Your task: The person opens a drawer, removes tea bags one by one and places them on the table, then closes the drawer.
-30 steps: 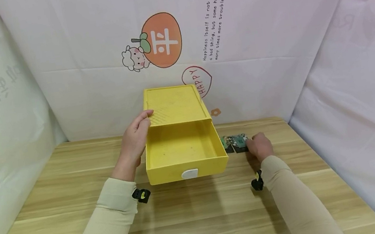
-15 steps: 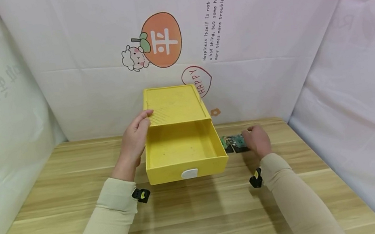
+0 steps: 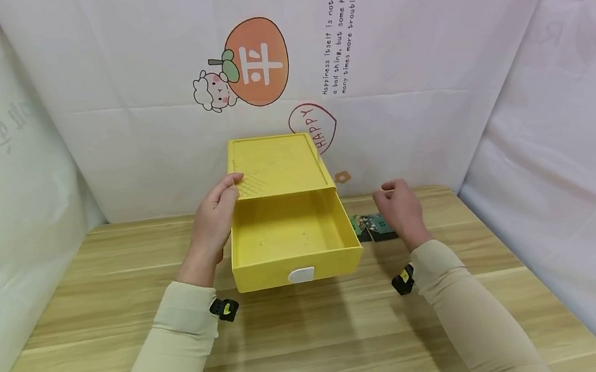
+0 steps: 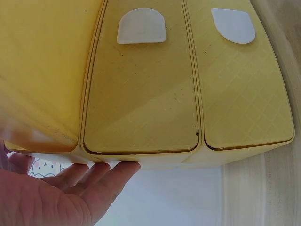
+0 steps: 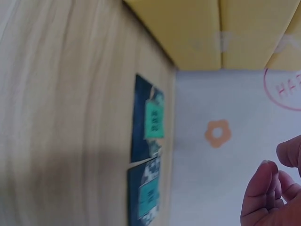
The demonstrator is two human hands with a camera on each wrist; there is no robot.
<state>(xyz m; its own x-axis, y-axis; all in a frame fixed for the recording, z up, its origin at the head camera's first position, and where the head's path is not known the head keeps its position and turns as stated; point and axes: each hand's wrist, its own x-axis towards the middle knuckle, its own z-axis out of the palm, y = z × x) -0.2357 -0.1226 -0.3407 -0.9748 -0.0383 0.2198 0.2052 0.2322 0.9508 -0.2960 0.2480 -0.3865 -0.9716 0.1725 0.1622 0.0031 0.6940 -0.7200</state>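
A yellow stacked drawer unit (image 3: 277, 160) stands against the back cloth, its top drawer (image 3: 265, 275) pulled out with nothing visible inside. My left hand (image 3: 213, 222) rests at the unit's upper left edge. In the left wrist view, extended fingers (image 4: 110, 181) touch the side wall beside the lower drawer fronts (image 4: 141, 94). To the right of the unit, my right hand (image 3: 401, 208) is raised above two small dark boxes with green labels (image 3: 380, 227). In the right wrist view, its fingers (image 5: 263, 188) are loosely bent, apart from the thumb, with nothing visible between them.
A wooden table (image 3: 301, 354) lies under everything. Printed white cloth (image 3: 402, 65) hangs behind it and at both sides. White handle tabs (image 4: 141, 27) mark the drawer fronts. The dark boxes (image 5: 147, 122) lie flat near the table's back edge.
My right hand has risen from beside the small boxes and shifted back and slightly left. My left hand, the drawer unit and the boxes have stayed in place.
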